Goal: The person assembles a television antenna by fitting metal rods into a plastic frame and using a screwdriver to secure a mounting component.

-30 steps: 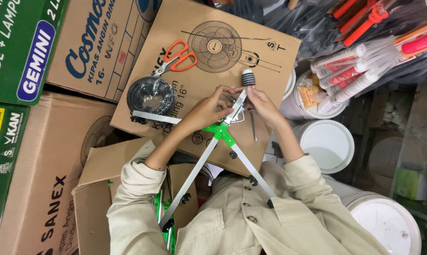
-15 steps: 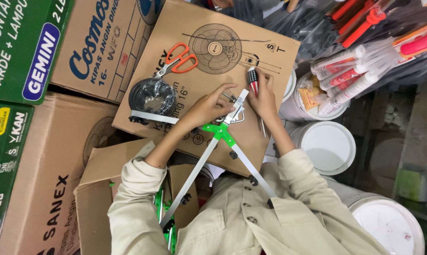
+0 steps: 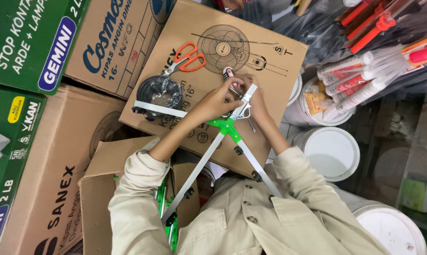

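Working at the apex of a folding frame of flat silver metal bars joined by a bright green plastic hinge (image 3: 226, 125), lying on a tan cardboard fan box (image 3: 270, 56) serving as the surface. Left hand (image 3: 212, 105) coming in from the lower left, fingers (image 3: 232, 89) curled together and pinching the upper end of the frame. Right hand (image 3: 253, 101) meeting it from the lower right, fingers closing round a small screwdriver with a red and black handle (image 3: 228, 73), handle poking up just beyond the fingertips, tip hidden among the knuckles. Both hands touching at the joint, neither nearer than the other.

Running from the fingers back toward the body: two long bars spreading like an inverted V, one down-left past the left sleeve, one down-right under the right forearm, so the long axis pointing away from the fingers toward the chest. A short silver bar sticking out up-right, just beside the right fingers.

Lying left of the left fingers, well apart: a coil of black cable wrapped in clear film (image 3: 159, 92). Resting above it, near but untouched: orange-handled scissors (image 3: 187, 57). Standing right of the right forearm: a white plastic bucket lid (image 3: 331, 153).
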